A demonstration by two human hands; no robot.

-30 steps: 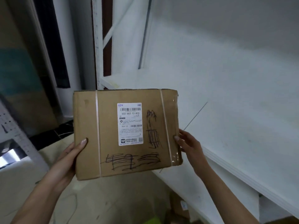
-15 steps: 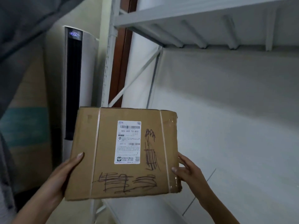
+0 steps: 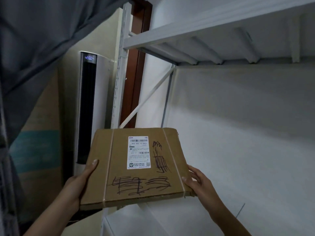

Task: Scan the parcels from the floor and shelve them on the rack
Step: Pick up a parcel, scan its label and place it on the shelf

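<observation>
PARCEL AT THE RACK: A flat cardboard parcel (image 3: 136,166) is held almost level in the air before a white metal rack (image 3: 121,65) and is gripped at both side edges. The left hand (image 3: 80,184) is clamped on the left edge with the thumb laid on top; the right hand (image 3: 199,183) is closed on the right edge, its fingers (image 3: 196,173) curled round the side. The parcel is not yet set down, so shelving on the lower shelf (image 3: 129,220) below it is judged to be the step left. Whether scanning has been done cannot be told. The brown board is matte and creased at its corners, bound by two strips of clear tape, scribbled over in black ink and fitted with a white printed shipping label (image 3: 139,152). The upper shelf (image 3: 213,51) is smooth, painted and ribbed underneath.
</observation>
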